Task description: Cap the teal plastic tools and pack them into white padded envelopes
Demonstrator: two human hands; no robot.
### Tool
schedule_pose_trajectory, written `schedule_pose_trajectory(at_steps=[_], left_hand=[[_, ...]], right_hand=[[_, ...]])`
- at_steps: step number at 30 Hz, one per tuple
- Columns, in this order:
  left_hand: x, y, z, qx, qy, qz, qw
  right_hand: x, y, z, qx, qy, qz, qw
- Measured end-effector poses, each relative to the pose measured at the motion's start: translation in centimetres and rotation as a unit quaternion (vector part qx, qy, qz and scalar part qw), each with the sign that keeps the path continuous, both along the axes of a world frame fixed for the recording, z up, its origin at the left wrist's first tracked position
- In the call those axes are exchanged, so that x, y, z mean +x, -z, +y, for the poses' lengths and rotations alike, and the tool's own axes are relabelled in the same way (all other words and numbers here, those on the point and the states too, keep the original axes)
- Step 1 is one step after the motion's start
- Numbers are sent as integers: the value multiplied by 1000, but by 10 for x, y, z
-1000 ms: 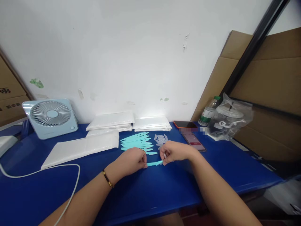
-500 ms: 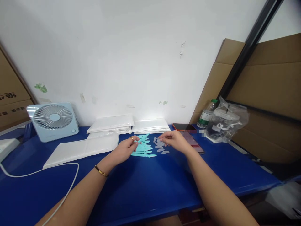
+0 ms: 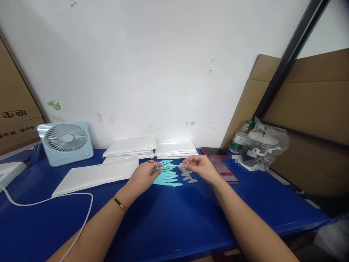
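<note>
Two hands work over the blue worktop (image 3: 174, 222), both at the pile of turquoise strips (image 3: 166, 174), which serves as the reference landmark. The left hand (image 3: 143, 176) rests at the near-left edge of the pile, thumb and forefinger pinched together on one turquoise strip (image 3: 160, 168); that strip's long axis runs left to right, roughly parallel to the others in the pile. The right hand (image 3: 199, 167) hovers just right of the pile, directly over the clear caps (image 3: 187, 174), fingertips drawn together; whether a cap is held between them cannot be told. The caps lie loose just right of the pile, below and in front of the right fingers, so the right hand is the nearer one to them. Left of the pile lies a white padded envelope (image 3: 95, 174), with a white cable (image 3: 54, 198) nearer. Behind the pile stand two stacks of white envelopes (image 3: 152, 147). Right of the pile lies a phone (image 3: 223, 170); far left stands a desk fan (image 3: 67, 142).
</note>
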State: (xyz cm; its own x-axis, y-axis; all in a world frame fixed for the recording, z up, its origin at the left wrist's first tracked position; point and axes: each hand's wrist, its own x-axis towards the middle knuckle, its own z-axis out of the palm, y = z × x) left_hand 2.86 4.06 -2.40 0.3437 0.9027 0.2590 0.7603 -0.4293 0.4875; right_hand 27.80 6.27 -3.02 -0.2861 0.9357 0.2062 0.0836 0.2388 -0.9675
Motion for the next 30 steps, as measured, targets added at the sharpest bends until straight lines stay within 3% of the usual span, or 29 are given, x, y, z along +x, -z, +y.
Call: schedule_pose_trajectory(at_steps=[22,30], left_hand=[[0,3,1,-4,5,-22,1000],[2,5,0,-8,20,-48,999]], right_hand=[[-10,2,-1,-23,13,65,998],[-17,4,-5,-23,-18,46,999]])
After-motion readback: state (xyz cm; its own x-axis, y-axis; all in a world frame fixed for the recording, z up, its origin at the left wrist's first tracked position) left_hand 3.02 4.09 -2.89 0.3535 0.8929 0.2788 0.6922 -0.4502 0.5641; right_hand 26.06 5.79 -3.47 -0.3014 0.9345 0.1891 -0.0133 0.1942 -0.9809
